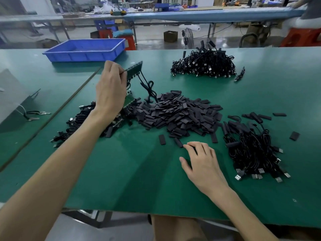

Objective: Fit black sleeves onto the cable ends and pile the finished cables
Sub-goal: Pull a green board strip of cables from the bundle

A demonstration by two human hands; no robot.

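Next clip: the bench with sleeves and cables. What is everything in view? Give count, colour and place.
loose sleeves: one big heap plus strays, black, table centre
cable with green board: one, black and green, lifted above the heap's left end
bare-board cables: one pile, black, under the left forearm
sleeved cables: one pile, black with silver plugs, right of the heap
far cable pile: one, black, far side
tray: one, blue, far left
keys: small bunch, silver, left edge
table: one, green top
left hand: holds the cable with green board
right hand: on the table, fingers beside a stray sleeve, holding nothing
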